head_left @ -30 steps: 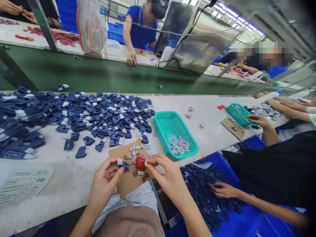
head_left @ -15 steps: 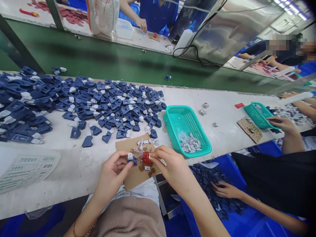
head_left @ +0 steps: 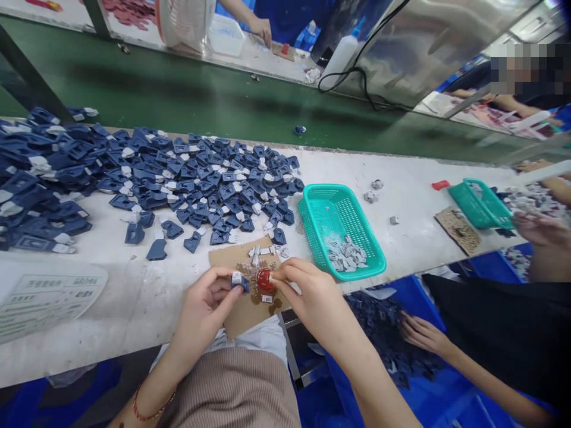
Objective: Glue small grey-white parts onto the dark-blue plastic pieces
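My left hand [head_left: 207, 297] pinches a small blue part with a white piece on it [head_left: 239, 282] between thumb and fingers. My right hand [head_left: 307, 288] is closed at the right side of a round red object [head_left: 264, 279]; a tiny pale thing shows at its fingertips, too small to name. Beneath both hands lies a stained cardboard sheet [head_left: 247, 315]. On it are a small white rectangular piece [head_left: 267, 299] near the red object and several white strips [head_left: 263, 252] toward the far edge.
Many blue parts [head_left: 200, 184] are heaped at the left and back. A green basket [head_left: 379, 264] with white pieces stands right of the cardboard. A printed white sheet [head_left: 49, 297] lies at left. At right, a co-worker's hand [head_left: 423, 334] reaches into a blue bin.
The view has shifted slightly. My hands keep nearly the same pose, both still beside the red object. At right, the co-worker's hands have moved a little.
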`<action>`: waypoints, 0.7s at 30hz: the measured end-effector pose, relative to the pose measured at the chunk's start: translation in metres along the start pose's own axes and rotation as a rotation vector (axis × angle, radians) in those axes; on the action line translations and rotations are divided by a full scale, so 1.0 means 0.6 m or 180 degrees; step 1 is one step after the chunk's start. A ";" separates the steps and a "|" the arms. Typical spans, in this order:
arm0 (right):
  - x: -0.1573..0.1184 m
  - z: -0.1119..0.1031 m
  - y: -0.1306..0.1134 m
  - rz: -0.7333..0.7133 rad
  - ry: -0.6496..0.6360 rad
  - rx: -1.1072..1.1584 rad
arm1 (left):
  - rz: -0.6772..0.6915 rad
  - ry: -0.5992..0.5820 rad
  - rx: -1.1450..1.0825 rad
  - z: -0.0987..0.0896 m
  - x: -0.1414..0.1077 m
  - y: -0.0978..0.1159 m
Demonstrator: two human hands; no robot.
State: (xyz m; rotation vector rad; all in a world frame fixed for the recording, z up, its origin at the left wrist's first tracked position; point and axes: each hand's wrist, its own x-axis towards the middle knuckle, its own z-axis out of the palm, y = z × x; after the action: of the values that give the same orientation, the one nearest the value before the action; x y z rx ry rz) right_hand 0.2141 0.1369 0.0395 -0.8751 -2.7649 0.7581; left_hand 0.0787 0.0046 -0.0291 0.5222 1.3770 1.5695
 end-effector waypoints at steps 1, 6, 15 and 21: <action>-0.001 -0.002 0.002 0.0089 0.0024 0.0167 | -0.0004 0.0008 -0.0056 0.000 0.000 0.001; -0.011 -0.014 0.015 0.0815 0.0271 0.1882 | -0.0154 -0.0063 -0.0547 0.011 -0.002 0.020; -0.025 -0.020 -0.020 0.1055 0.0112 0.3248 | -0.0151 -0.0156 -0.1010 0.060 -0.020 0.051; -0.026 -0.020 -0.038 0.0991 0.0057 0.3360 | -0.0078 -0.0162 -0.1195 0.062 -0.036 0.046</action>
State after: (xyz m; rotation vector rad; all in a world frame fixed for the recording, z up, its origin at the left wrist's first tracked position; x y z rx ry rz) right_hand 0.2191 0.1171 0.0616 -0.9912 -1.7368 1.9366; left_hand 0.1083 0.0081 0.0123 0.3115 1.0126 1.7303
